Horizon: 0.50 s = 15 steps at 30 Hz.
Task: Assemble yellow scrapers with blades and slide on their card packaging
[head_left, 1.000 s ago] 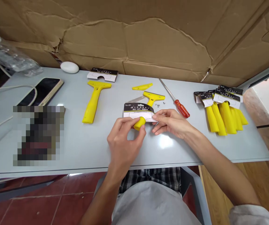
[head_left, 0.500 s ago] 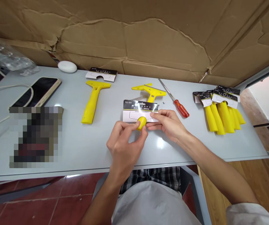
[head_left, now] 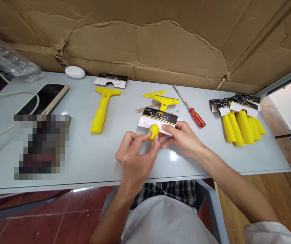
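Between thumb and fingers, my left hand [head_left: 136,154] pinches a yellow plastic handle [head_left: 154,131], seen nearly end-on. My right hand [head_left: 186,140] grips the right lower edge of a black and white header card [head_left: 158,118], thumb on its front. The handle's rounded end overlaps the card's lower edge; whether it goes through a hole there cannot be made out. Just beyond the card lie a yellow scraper head [head_left: 166,100], a yellow strip [head_left: 154,94], a thin metal blade [head_left: 142,109] and small screws [head_left: 178,111].
A red-handled screwdriver [head_left: 196,117] lies right of the scraper head. Several yellow handles [head_left: 244,130] with cards are heaped at the right. Leftward are a yellow scraper [head_left: 100,112], another card [head_left: 112,80], a phone [head_left: 44,98] with a cable and a white oval case [head_left: 74,72]. Cardboard [head_left: 135,44] walls the back.
The card has tilted, its right side now lower, and shifted slightly right. More of the blade and scraper head shows behind it. Both hands keep their grips.
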{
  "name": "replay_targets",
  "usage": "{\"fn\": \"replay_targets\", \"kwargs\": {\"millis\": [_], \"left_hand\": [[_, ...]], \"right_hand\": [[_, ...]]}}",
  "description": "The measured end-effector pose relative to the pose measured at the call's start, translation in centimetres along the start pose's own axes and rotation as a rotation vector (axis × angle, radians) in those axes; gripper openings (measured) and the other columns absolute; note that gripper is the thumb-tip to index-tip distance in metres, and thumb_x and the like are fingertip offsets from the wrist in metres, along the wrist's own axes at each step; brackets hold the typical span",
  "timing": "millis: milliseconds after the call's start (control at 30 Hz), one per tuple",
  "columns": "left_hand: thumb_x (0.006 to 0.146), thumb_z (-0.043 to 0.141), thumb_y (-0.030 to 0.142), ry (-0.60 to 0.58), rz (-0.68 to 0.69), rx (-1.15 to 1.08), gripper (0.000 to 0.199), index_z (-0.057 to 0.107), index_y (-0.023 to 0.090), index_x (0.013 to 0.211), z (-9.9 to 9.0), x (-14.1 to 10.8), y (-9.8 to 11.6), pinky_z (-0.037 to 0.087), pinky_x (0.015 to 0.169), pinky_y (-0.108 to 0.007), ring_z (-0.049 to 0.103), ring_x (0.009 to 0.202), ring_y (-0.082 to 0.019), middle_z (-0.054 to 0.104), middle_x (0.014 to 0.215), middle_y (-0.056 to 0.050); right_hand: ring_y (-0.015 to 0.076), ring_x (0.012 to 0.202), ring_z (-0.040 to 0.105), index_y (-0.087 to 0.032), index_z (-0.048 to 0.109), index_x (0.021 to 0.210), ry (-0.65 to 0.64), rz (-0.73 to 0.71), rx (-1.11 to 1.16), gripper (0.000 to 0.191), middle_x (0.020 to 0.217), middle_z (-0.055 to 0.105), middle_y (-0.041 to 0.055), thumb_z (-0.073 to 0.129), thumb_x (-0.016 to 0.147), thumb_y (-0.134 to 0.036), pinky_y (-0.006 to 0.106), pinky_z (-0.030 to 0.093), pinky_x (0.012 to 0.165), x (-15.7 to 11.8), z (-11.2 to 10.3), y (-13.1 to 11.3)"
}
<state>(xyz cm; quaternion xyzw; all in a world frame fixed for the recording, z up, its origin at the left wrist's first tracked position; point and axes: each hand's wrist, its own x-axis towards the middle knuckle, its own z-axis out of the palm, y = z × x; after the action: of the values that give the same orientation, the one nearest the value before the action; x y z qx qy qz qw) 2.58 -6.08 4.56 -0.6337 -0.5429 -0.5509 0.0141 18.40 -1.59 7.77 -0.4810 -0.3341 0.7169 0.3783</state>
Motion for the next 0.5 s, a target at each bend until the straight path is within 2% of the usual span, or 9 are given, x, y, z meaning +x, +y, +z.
{"fn": "replay_targets", "kwargs": {"millis": [100,200,367,500], "left_hand": [[0.088,0.081,0.012,0.004,0.009,0.019,0.013,0.077,0.022,0.094,-0.1,0.0,0.0,0.041,0.053,-0.025,0.054,0.061,-0.009,0.060,0.075,0.004],[0.088,0.080,0.011,0.010,0.027,0.013,0.013,0.076,0.022,0.094,-0.4,-0.1,0.2,0.041,0.051,-0.025,0.054,0.060,-0.009,0.064,0.076,0.003],[0.085,0.082,0.005,-0.001,0.059,-0.035,0.021,0.074,0.021,0.095,-1.2,-0.6,0.8,0.045,0.050,-0.024,0.063,0.063,-0.010,0.071,0.084,0.002],[0.084,0.083,0.001,-0.009,0.085,-0.068,0.025,0.071,0.020,0.095,-1.7,-1.2,1.3,0.051,0.051,-0.023,0.071,0.072,-0.013,0.073,0.087,0.000]], "right_hand": [[0.0169,0.072,0.077,-0.012,0.077,0.104,0.096,-0.033,0.040,0.019,0.100,0.082,0.0120,0.078,0.099,-0.030,0.027,0.067,0.056,0.6,-0.1,0.1],[0.0163,0.072,0.076,-0.014,0.075,0.104,0.133,-0.058,0.046,0.019,0.102,0.081,0.0117,0.078,0.099,-0.032,0.028,0.066,0.055,1.4,-0.8,-0.2],[0.0166,0.075,0.077,-0.015,0.073,0.110,0.183,-0.124,0.034,0.019,0.107,0.081,0.0111,0.075,0.100,-0.031,0.028,0.068,0.058,2.7,-2.0,-1.1],[0.0166,0.075,0.077,-0.018,0.069,0.116,0.221,-0.182,0.044,0.020,0.103,0.080,0.0078,0.074,0.099,-0.029,0.031,0.070,0.063,3.1,-2.3,-1.6]]}}
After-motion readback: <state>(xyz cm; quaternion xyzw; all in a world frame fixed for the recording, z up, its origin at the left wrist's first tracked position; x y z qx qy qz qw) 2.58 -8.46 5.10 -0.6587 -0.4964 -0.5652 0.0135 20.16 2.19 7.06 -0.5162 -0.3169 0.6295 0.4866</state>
